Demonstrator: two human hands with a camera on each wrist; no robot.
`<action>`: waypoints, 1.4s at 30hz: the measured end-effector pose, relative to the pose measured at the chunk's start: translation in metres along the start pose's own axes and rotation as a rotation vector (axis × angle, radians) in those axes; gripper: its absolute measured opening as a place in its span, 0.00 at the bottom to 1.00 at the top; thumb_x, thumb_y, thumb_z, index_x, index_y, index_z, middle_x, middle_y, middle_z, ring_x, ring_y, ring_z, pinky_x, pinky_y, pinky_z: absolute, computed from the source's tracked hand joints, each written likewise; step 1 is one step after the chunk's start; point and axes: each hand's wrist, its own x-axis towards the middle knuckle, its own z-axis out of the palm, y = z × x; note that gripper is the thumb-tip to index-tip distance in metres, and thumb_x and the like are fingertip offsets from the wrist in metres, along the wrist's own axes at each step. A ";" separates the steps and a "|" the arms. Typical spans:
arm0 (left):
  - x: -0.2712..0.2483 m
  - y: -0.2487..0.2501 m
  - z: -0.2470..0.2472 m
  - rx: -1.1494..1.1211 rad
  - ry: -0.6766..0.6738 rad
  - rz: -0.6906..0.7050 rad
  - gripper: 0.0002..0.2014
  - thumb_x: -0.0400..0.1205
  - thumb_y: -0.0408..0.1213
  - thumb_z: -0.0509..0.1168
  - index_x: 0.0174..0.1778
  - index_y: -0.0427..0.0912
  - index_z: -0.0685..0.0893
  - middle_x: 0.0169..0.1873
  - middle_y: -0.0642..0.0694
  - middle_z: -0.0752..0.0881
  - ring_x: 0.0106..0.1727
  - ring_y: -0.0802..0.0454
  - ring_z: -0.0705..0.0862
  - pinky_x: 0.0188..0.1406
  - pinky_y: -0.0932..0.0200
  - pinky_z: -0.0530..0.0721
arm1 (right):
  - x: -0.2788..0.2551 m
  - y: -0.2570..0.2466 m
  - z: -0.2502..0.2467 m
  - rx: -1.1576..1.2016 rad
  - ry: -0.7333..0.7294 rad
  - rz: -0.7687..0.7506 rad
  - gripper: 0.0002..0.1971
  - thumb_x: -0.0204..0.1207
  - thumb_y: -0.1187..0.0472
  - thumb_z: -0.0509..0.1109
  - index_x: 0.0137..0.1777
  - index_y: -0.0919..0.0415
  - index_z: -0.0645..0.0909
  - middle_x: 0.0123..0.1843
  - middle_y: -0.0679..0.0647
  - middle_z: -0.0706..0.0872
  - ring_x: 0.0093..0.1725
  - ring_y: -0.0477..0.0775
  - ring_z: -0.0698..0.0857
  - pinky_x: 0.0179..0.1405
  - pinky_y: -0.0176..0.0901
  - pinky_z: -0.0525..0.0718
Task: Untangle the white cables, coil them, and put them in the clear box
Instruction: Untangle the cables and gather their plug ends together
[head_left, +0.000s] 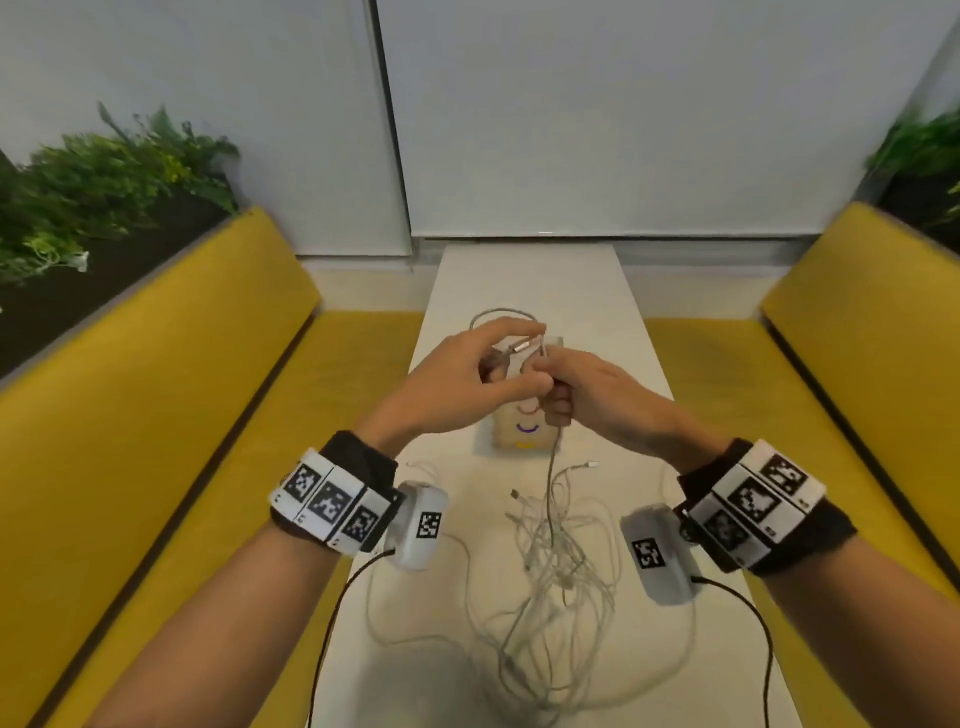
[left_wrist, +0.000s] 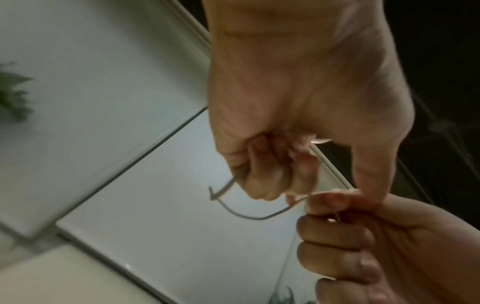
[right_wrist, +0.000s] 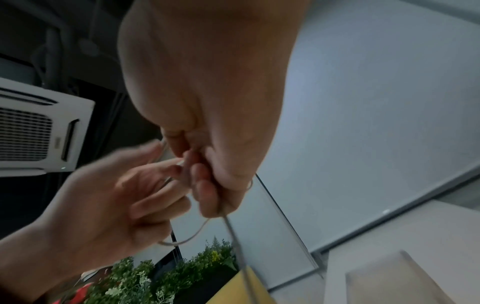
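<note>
Both hands are raised over the clear box (head_left: 519, 441), which stands mid-table and shows a tan base with a purple smile. My left hand (head_left: 519, 358) pinches the plug end of a white cable (head_left: 551, 467), its other fingers curled round a strand in the left wrist view (left_wrist: 246, 216). My right hand (head_left: 556, 384) grips the same cable in a fist right beside it. A loop (head_left: 498, 314) arcs behind the hands. From my right fist the cable hangs down into the tangle of white cables (head_left: 556, 566) on the near table.
The narrow white table (head_left: 519, 280) runs away from me between two yellow benches (head_left: 171, 395) (head_left: 841, 374). Plants (head_left: 104, 171) stand behind the benches, and a blind-covered wall closes the far end. Black camera leads (head_left: 332, 613) hang from both wrists.
</note>
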 end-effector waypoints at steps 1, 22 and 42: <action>0.004 0.001 -0.001 -0.130 0.023 -0.011 0.22 0.82 0.43 0.72 0.72 0.47 0.80 0.26 0.48 0.76 0.28 0.55 0.74 0.26 0.66 0.70 | -0.001 0.000 0.001 -0.002 -0.030 0.003 0.19 0.88 0.53 0.51 0.45 0.66 0.75 0.34 0.54 0.58 0.34 0.55 0.56 0.33 0.45 0.63; 0.035 0.068 -0.105 -0.591 0.932 0.471 0.04 0.87 0.32 0.63 0.53 0.35 0.76 0.32 0.48 0.82 0.26 0.55 0.73 0.22 0.59 0.70 | -0.057 0.164 0.008 -0.233 0.127 0.092 0.20 0.88 0.54 0.56 0.38 0.64 0.78 0.36 0.53 0.82 0.39 0.49 0.83 0.49 0.55 0.81; 0.011 0.056 -0.059 -0.156 0.146 0.195 0.05 0.84 0.31 0.68 0.52 0.33 0.84 0.33 0.27 0.78 0.27 0.49 0.74 0.22 0.61 0.71 | -0.105 0.082 -0.069 -0.589 -0.352 0.675 0.19 0.85 0.49 0.61 0.49 0.56 0.91 0.47 0.54 0.93 0.49 0.49 0.90 0.54 0.45 0.84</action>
